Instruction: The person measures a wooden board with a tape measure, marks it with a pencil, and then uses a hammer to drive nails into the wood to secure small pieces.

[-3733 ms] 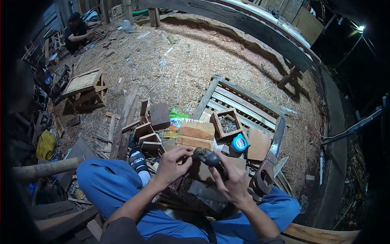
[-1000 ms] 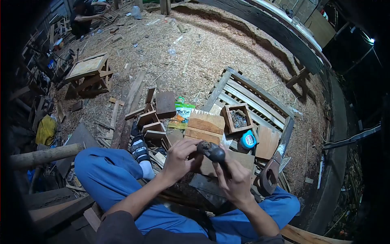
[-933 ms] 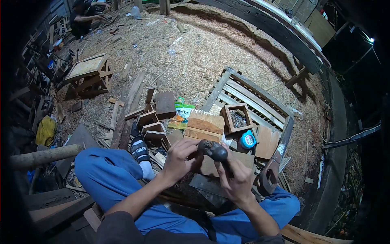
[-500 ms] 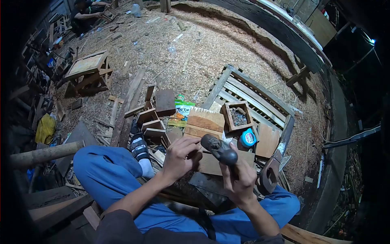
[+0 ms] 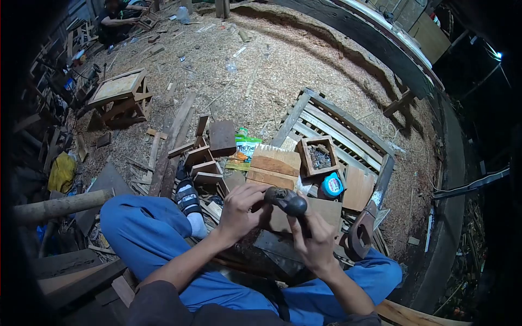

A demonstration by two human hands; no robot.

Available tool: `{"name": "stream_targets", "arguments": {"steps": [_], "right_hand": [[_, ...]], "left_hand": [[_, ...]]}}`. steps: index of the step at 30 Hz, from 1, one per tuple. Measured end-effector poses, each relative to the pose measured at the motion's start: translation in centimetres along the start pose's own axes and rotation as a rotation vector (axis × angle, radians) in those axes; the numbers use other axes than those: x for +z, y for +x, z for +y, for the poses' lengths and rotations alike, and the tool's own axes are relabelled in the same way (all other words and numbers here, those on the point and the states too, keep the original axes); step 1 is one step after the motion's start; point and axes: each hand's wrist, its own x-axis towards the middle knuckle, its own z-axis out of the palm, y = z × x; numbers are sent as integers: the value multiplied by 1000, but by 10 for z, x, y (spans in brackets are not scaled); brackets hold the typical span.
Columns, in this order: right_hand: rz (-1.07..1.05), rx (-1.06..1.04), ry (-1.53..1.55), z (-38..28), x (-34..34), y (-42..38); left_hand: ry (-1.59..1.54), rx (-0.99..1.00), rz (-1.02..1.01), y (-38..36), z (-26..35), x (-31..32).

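My right hand (image 5: 316, 234) is wrapped round the handle of a ball-peen hammer (image 5: 293, 205), its dark metal head uppermost. Close beside the hammer head, my left hand (image 5: 239, 211) is closed with fingers and thumb together; whatever it grips is hidden behind the hammer and fingers. Under and beyond both hands lie flat wooden boards, including a light brown board (image 5: 272, 165) with a jagged far edge. A dark metal block (image 5: 274, 250) shows below the hands, between my legs.
A wooden box (image 5: 318, 156) of small metal pieces and a blue tape measure (image 5: 332, 186) stand on a slatted wooden frame (image 5: 340, 127). A handsaw (image 5: 361, 233) lies at right. Wooden pieces (image 5: 204, 165) and a green packet (image 5: 244, 149) are at left. Another person (image 5: 119, 22) sits far left.
The hammer head has shifted left, closer to my left hand, and my right hand has moved with it. My left hand stays nearly in place.
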Motion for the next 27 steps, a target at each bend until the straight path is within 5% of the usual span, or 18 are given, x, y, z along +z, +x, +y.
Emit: {"name": "stream_targets", "arguments": {"steps": [4, 6, 10, 15, 18, 27], "right_hand": [[33, 16, 25, -2, -2, 1], [235, -158, 91, 8, 7, 1], [-4, 52, 28, 2, 5, -5], [214, 23, 186, -1, 3, 3], [31, 317, 312, 7, -6, -7], [81, 359, 537, 13, -5, -11]], "left_hand": [[36, 9, -22, -4, -3, 1], [25, -12, -54, -2, -2, -1], [-1, -24, -41, 0, -3, 1], [35, 11, -97, -2, -9, -1], [-90, 39, -254, 7, 1, -22], [-117, 106, -475, -6, -15, -32]]}}
